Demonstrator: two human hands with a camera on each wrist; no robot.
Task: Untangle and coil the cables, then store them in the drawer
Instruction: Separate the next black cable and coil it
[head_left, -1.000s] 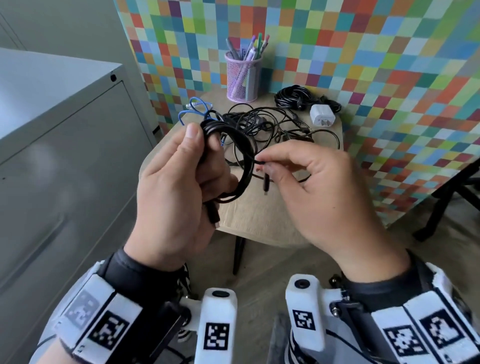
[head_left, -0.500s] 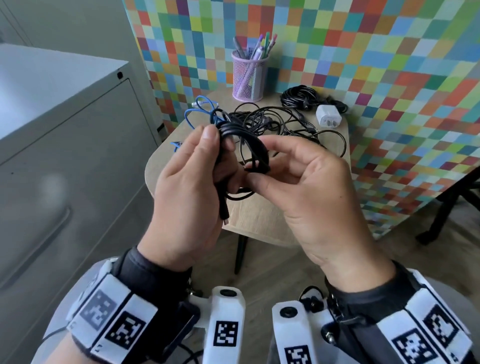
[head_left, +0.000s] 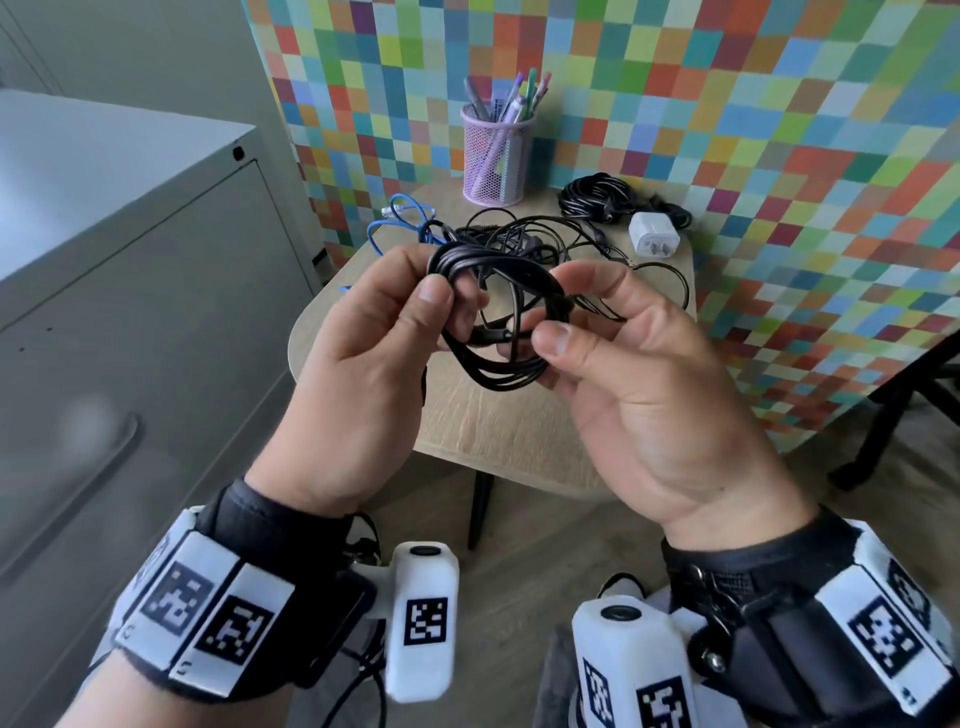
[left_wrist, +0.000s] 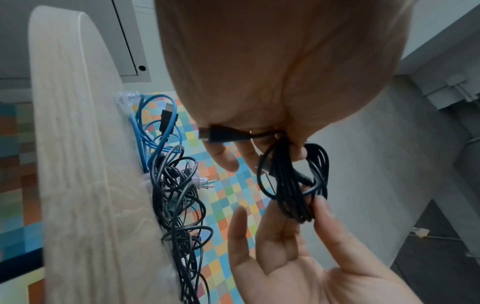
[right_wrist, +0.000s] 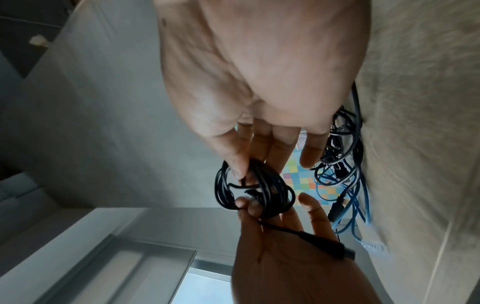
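A black cable wound into a small coil (head_left: 498, 375) hangs in the air above the table's near edge, held between both hands. My left hand (head_left: 448, 292) pinches the coil's left side between thumb and fingers. My right hand (head_left: 564, 318), palm turned up, pinches its right side. The left wrist view shows the coil (left_wrist: 293, 185) under my left hand (left_wrist: 287, 142), with a plug (left_wrist: 221, 134) sticking out beneath the palm. The right wrist view shows my right hand (right_wrist: 244, 174) on the coil (right_wrist: 262, 191). A tangle of black cables (head_left: 545, 234) and a blue cable (head_left: 400, 223) lie on the table.
The small wooden table (head_left: 493, 431) also carries a coiled black bundle (head_left: 597, 200), a white charger (head_left: 653, 240) and a mesh pen cup (head_left: 497, 156). A grey metal cabinet (head_left: 130, 338) with its fronts closed stands at the left. A black frame leg (head_left: 893, 405) is at the right.
My right hand brought the loose plug end in to the coil, then turned palm up and took hold of the coil's right side. The coil tipped from upright to flatter.
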